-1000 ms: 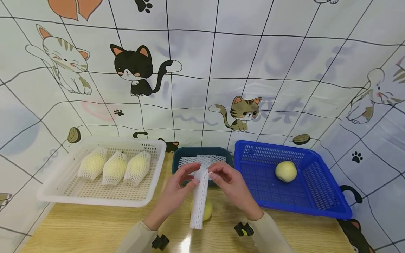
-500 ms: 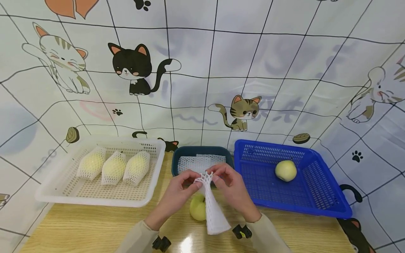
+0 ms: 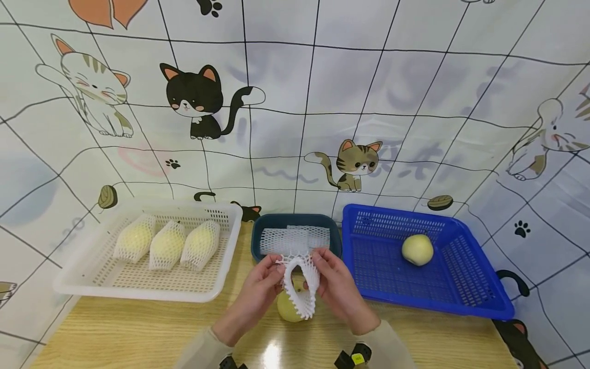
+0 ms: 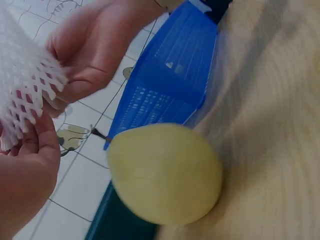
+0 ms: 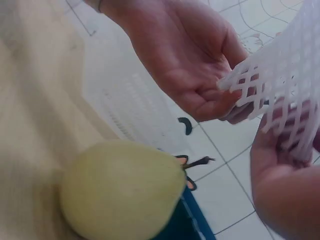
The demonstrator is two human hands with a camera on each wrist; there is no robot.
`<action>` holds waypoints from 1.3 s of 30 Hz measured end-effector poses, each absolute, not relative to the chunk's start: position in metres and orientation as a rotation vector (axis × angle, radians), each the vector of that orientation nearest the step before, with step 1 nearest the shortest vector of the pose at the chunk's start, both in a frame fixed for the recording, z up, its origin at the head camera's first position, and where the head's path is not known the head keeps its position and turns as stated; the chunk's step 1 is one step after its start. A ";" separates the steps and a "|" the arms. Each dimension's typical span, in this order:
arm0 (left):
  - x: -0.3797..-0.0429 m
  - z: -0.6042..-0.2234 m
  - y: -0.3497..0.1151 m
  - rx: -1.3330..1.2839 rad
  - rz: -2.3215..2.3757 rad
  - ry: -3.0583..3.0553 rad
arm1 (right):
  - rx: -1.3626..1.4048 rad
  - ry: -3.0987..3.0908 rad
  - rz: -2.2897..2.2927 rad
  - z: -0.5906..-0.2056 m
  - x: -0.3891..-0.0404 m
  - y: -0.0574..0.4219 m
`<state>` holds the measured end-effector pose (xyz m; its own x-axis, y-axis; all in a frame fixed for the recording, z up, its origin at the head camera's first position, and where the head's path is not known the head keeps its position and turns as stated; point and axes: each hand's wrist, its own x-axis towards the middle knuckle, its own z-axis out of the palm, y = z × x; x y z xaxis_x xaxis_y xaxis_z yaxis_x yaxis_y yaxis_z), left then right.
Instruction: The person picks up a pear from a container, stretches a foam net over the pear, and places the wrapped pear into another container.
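Observation:
My left hand (image 3: 257,288) and right hand (image 3: 340,289) pinch opposite sides of a white foam fruit net (image 3: 312,279), spread at its edge. Its far opening faces the head camera as a loop. Below it a yellow-green pear (image 3: 288,309) rests on the table, partly hidden by the net. In the left wrist view this pear (image 4: 165,172) lies bare, stem towards the baskets, apart from both hands. The right wrist view shows fingers of the right hand (image 5: 285,185) behind the mesh of the net (image 5: 282,80).
A dark green basket (image 3: 256,241) with flat foam nets stands just beyond my hands. On the left, a white basket (image 3: 152,294) holds three netted pears (image 3: 167,246). The blue basket (image 3: 382,279) on the right holds one bare pear (image 3: 417,249). A patterned sheet hangs behind.
The net hung as a narrow tube, then flared at its lower end and swung right. Now its end tilts up, showing a wide opening. The hands have lowered slightly and spread the edge apart.

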<state>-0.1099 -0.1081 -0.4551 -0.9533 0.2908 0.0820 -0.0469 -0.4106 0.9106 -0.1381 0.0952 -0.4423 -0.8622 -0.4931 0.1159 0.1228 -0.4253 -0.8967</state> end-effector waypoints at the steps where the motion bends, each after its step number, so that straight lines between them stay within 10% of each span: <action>1: -0.109 -0.456 -0.108 0.301 2.469 1.522 | -0.494 1.406 -2.303 -0.444 -0.137 0.096; 39: -0.105 -0.506 -0.102 -0.106 2.059 2.298 | -0.041 1.805 -2.060 -0.519 -0.135 0.097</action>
<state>-0.1048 -0.1021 -0.5060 -0.9962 -0.0149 -0.0863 -0.0874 0.1089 0.9902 -0.1347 0.0968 -0.5194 -0.9196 -0.3137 -0.2364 0.2756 -0.0863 -0.9574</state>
